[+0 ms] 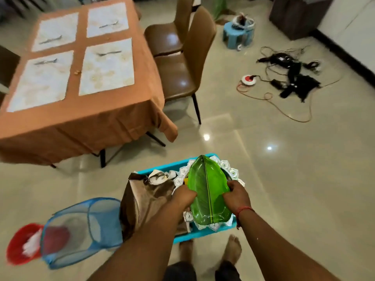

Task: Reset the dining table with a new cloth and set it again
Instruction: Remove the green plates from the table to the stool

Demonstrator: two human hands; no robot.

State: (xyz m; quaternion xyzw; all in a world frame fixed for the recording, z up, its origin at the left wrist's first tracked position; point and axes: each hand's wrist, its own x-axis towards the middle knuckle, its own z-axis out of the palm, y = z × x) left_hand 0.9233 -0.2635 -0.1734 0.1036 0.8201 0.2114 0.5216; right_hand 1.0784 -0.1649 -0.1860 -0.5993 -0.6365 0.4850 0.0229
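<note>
Both of our forearms reach down into view, and our left hand (183, 194) and right hand (236, 194) each curl around a side edge of a green leaf-shaped plate (208, 189), gripping it between them. We hold it tilted, its pointed tip away from us, just over a turquoise crate (162, 168) that sits on the floor by our bare feet. Under the plate, inside the crate, lie silver plates with scalloped edges (229, 169), and to their left a brown cloth (150, 197) is bundled in, spilling over the crate's left wall, with a bit of crumpled white material above it.

Left of the crate a blue mesh hamper (81, 230) lies on its side, touching a red bucket (20, 246) further left.

Well beyond, at upper left, the dining table wears an orange tablecloth (113, 110). Four pale placemats (106, 66) lie on it in two rows, each bearing cutlery too blurred for us to tell apart. Two brown chairs (182, 78) stand along the table's right side.

Across the tiled floor at right we see a tangle of black cables (292, 76) and a small blue stool (237, 35).
</note>
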